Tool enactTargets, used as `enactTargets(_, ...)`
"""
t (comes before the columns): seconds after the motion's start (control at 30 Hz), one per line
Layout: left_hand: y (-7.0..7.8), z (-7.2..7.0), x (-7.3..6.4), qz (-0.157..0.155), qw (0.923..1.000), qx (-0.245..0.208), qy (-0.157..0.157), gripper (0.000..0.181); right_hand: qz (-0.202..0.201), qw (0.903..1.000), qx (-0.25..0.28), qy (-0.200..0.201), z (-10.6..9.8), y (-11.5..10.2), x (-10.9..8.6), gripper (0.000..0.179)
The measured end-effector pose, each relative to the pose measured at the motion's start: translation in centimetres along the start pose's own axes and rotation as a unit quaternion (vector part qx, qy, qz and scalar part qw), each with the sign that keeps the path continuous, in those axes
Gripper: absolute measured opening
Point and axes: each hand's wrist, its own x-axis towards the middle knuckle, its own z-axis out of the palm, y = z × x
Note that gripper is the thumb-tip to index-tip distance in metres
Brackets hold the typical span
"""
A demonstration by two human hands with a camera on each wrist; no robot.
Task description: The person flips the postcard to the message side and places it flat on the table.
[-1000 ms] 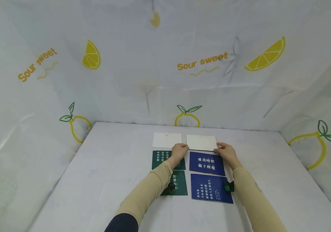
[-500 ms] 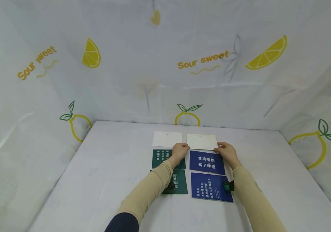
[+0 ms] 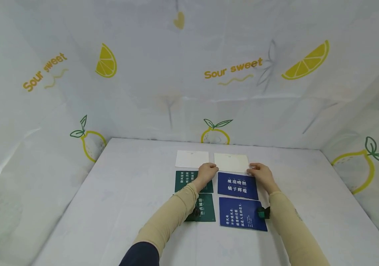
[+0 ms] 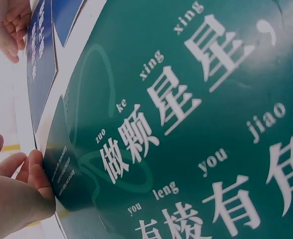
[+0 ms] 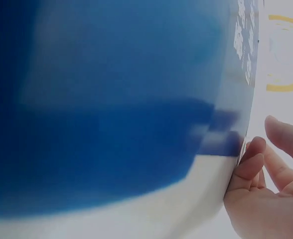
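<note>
In the head view a cream-white card (image 3: pixel 231 163) lies flat at the back of the table, beside a white card (image 3: pixel 192 159). My left hand (image 3: pixel 207 173) is at its lower left corner, thumb and fingers apart in the left wrist view. At its right edge is my right hand (image 3: pixel 261 175), its thumb (image 5: pixel 285 135) standing away from loosely bent fingers. Nearer lie two blue cards with white characters, the upper one (image 3: pixel 237 185) and the lower one (image 3: pixel 239 214). Two green cards, the upper (image 3: pixel 184 180) and the lower (image 3: pixel 207 212), are partly hidden by my left arm.
The cards form two columns on a white table (image 3: pixel 116 207). Behind the table's back edge hangs a white sheet (image 3: pixel 149 74) printed with lemons. Small dark wrist devices, such as the one on the right (image 3: pixel 263 212), overlap the near cards in the head view.
The cream-white card has settled flatter, the dark line under its front edge having faded. My right fingers have come slightly away from its right edge. My left hand stays almost still.
</note>
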Motion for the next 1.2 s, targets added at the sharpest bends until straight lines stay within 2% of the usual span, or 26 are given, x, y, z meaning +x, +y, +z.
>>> enactTargets(0.23, 0.1, 0.1, 0.0, 0.016, 0.9997, 0.009, -0.013, 0.035, -0.015, 0.9998, 0.014, -0.009, -0.7, -0.2, -0.6, 0.050)
enactTargets(0.5, 0.4, -0.2, 0.1, 0.033, 0.9993, 0.015, -0.002, 0.033, -0.018, 0.9996, 0.021, -0.003, -1.1, -1.4, -1.2, 0.050)
enactTargets(0.8, 0.1, -2.4, -0.9, 0.027, 0.9990, -0.035, 0.007, 0.032, -0.056, 0.9972, 0.045, -0.024, -0.3, -3.3, -1.7, 0.053)
enactTargets(1.03, -0.7, -3.8, -1.9, 0.013, 0.9971, -0.076, 0.001, 0.037, -0.087, 0.9933, 0.065, -0.039, 0.3, -5.1, -3.5, 0.055)
enactTargets(1.2, -0.9, -4.6, -2.3, 0.011, 0.9968, -0.078, 0.014, 0.040, -0.102, 0.9897, 0.079, -0.063, 1.3, -6.4, -4.9, 0.057)
